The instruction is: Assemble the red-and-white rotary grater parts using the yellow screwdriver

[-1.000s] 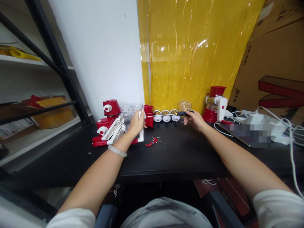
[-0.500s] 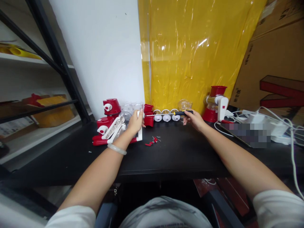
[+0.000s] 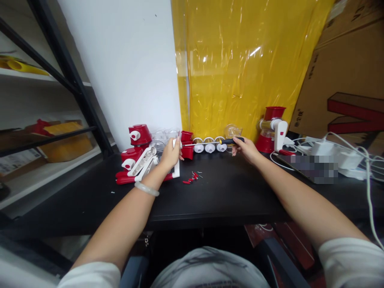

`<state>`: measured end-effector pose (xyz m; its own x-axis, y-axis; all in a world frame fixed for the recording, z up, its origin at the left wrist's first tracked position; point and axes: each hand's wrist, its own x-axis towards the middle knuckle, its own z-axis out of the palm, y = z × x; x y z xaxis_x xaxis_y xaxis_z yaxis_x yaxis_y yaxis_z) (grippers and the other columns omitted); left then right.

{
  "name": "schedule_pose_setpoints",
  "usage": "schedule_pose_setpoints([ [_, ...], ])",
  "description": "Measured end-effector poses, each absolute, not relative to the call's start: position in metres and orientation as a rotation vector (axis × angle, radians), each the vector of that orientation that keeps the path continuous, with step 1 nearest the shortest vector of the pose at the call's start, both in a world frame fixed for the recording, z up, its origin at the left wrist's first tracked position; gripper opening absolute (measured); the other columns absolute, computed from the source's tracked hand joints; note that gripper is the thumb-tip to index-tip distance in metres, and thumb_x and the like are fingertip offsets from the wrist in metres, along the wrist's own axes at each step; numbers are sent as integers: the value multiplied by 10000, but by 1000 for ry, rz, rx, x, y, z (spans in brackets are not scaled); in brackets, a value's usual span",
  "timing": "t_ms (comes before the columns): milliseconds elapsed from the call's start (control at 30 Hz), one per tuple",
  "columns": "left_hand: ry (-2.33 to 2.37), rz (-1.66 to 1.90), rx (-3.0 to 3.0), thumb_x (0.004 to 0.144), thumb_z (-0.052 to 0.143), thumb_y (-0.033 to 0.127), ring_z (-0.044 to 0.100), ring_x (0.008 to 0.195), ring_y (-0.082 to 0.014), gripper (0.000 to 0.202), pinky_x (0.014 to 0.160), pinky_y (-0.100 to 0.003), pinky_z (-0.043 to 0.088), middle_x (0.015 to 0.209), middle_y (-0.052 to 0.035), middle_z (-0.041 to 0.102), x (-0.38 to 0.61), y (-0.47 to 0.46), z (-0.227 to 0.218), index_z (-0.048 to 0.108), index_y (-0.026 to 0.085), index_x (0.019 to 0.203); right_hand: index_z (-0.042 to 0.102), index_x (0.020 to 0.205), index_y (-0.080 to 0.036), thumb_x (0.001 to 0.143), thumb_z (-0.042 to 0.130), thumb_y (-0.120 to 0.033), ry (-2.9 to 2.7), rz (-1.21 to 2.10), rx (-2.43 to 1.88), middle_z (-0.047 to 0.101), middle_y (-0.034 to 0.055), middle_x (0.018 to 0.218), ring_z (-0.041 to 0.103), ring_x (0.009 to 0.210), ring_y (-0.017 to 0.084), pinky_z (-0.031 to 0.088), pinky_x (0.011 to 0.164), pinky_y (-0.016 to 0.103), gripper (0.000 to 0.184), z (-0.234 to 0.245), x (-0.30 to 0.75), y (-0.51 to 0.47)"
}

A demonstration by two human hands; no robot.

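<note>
My right hand (image 3: 245, 149) is closed around the black and yellow handle of a screwdriver (image 3: 228, 141), held level. Its thin shaft runs left to a white plastic part (image 3: 175, 143) that my left hand (image 3: 172, 155) grips; the tip's exact seat is too small to make out. My fingers cover most of this part. Just below on the table lie small screws and red pieces (image 3: 195, 177). Left of my left hand are white crank arms (image 3: 143, 162) with red handles (image 3: 124, 178), beside red grater bases (image 3: 140, 135).
White-ended drums (image 3: 210, 145) stand in a row at the back, near red hoppers (image 3: 187, 151) and clear plastic parts (image 3: 233, 131). An assembled red and white rotary grater (image 3: 281, 134) stands right. Beyond are a dark tablet-like device (image 3: 312, 167), white cables and a large carton (image 3: 345, 68).
The view has shifted very slightly. Both hands keep their hold, with the screwdriver still level against the white part.
</note>
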<state>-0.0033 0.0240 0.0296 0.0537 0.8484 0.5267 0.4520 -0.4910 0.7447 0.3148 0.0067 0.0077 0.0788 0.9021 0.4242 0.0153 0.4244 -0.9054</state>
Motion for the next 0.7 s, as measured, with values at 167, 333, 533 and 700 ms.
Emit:
schedule_pose_setpoints([
  [167,1271,1416,1975,959,326,527,592,416,-152,346,465,-264,443,550,41,549,-1,19,32,445,211,881,538,712,-194,672,701,-667,-1287,817,-940,605,8,469,560,373,134,461,403,244,502,8,314,6],
  [333,1267,1402,1987,960,324,515,599,417,-159,336,458,-261,444,548,43,552,2,15,33,447,210,892,554,740,-187,717,662,-667,-1270,785,-998,604,23,465,566,370,152,450,394,256,493,8,315,7],
  [533,1248,1419,1979,958,334,520,596,413,-165,352,454,-259,430,531,40,554,4,14,33,482,202,930,569,809,-175,825,421,-736,-1190,878,-986,608,47,484,582,390,175,433,413,275,581,8,320,10],
  [700,1241,1424,1990,958,338,530,597,412,-160,358,455,-256,432,525,43,549,4,13,32,476,204,905,609,963,-137,872,292,-660,-1195,1007,-929,653,76,582,619,462,198,489,499,316,618,8,323,11],
])
